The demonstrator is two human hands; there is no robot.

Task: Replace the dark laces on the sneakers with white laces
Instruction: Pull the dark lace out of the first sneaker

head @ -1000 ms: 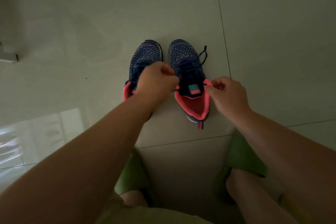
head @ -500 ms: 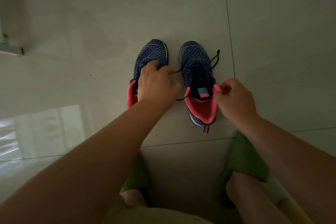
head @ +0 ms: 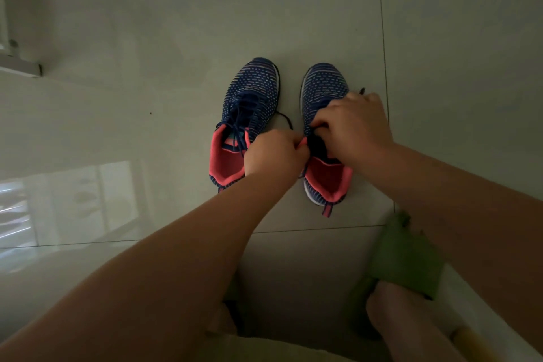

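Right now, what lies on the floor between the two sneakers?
In the head view, a loose loop of dark lace lies on the tile between the left sneaker and the right sneaker; nearer, the left hand covers the gap.

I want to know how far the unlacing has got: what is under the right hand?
The right hand covers the right sneaker's lace area. Only a dark lace tip pokes out beyond it; the eyelets beneath are hidden.
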